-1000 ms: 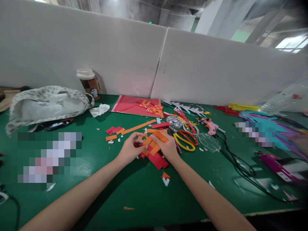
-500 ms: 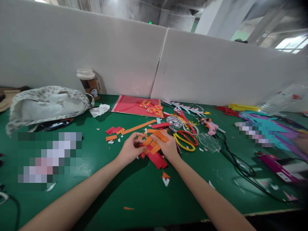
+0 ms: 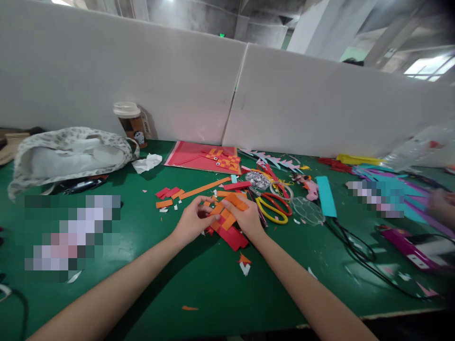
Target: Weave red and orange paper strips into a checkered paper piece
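Note:
Both hands grip a woven piece of orange and red paper strips [image 3: 227, 219] above the green table [image 3: 199, 279]. My left hand [image 3: 194, 219] pinches its left edge, thumb on top. On its right side lies my right hand [image 3: 246, 215], thumb pressed on an orange strip and fingers mostly hidden beneath. Loose red ends stick out toward me. Just beyond the hands are cut red and orange strips [image 3: 206, 187]. Scissors with red and yellow handles [image 3: 272, 208] lie beside my right hand. A finished-looking woven paper fish [image 3: 223, 159] rests on a red sheet [image 3: 188, 154].
At the left stand a lidded cup [image 3: 130, 123] and a patterned cloth bag [image 3: 71, 151]. A glue gun [image 3: 313, 189] with a black cord, a purple power strip [image 3: 408, 248] and coloured paper [image 3: 405, 189] lie right. Another person's hand [image 3: 442, 206] shows at the right edge.
A turquoise paper strip now lies over the glue gun's cord on the right. The other person's hand has shifted at the right edge. My hands have barely moved, still holding the weave.

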`<move>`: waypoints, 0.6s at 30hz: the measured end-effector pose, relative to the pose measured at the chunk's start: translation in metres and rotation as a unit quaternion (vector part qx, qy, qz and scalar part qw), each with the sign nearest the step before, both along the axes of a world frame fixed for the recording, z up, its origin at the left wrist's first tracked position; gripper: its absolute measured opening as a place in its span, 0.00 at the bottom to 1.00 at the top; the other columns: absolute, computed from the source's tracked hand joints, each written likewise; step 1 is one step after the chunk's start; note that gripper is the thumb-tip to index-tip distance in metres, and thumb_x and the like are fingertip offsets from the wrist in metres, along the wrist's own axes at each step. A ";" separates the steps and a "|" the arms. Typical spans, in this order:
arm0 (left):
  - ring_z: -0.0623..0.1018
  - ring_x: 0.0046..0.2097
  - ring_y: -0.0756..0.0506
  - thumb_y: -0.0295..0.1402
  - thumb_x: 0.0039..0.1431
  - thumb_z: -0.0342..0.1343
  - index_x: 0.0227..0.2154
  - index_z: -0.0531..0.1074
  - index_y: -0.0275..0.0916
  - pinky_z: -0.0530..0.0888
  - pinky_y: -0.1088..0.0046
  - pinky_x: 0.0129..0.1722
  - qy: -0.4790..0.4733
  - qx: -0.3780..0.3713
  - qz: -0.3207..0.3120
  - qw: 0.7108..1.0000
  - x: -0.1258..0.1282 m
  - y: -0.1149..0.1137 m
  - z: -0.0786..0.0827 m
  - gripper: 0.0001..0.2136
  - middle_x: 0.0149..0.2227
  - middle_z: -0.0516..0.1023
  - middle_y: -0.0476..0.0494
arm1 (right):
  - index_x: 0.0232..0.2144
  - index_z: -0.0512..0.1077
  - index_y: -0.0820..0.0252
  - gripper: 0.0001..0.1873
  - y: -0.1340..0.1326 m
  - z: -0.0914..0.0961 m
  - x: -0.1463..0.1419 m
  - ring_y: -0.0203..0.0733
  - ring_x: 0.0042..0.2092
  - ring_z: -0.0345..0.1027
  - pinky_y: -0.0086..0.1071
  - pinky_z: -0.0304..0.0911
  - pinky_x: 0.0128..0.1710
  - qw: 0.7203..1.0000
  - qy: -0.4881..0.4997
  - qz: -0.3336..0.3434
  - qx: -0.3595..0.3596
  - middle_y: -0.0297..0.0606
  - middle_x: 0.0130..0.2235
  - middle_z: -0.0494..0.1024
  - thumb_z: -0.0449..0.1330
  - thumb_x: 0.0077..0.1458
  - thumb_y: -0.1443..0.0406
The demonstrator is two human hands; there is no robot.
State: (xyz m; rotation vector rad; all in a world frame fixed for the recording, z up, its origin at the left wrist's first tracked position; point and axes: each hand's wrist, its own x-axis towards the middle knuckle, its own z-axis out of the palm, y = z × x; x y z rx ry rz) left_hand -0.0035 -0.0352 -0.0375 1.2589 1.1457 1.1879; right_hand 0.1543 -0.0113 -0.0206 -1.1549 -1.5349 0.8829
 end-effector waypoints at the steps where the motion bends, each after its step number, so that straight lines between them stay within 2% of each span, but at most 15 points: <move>1: 0.71 0.26 0.53 0.33 0.41 0.63 0.37 0.63 0.39 0.69 0.77 0.27 -0.001 0.000 -0.001 1.000 0.000 0.000 0.000 0.19 0.25 0.71 0.53 | 0.27 0.73 0.60 0.14 0.000 0.000 0.000 0.41 0.29 0.69 0.33 0.65 0.30 1.000 -0.001 -0.001 0.000 0.37 0.29 0.77 0.63 0.43 0.55; 12: 0.72 0.26 0.52 0.28 0.40 0.61 0.37 0.63 0.39 0.68 0.76 0.28 -0.017 -0.009 -0.014 1.000 0.000 -0.002 0.003 0.19 0.26 0.72 0.52 | 0.27 0.73 0.60 0.14 0.001 -0.001 0.002 0.40 0.29 0.68 0.32 0.64 0.30 1.000 0.003 0.002 0.002 0.37 0.29 0.76 0.62 0.44 0.55; 18: 0.69 0.22 0.53 0.34 0.45 0.60 0.43 0.63 0.41 0.63 0.79 0.21 0.037 0.014 -0.046 0.998 0.000 -0.003 0.000 0.21 0.23 0.70 0.55 | 0.26 0.72 0.59 0.13 -0.006 0.003 -0.004 0.39 0.29 0.66 0.31 0.63 0.29 0.995 -0.063 0.072 0.029 0.35 0.26 0.74 0.60 0.47 0.55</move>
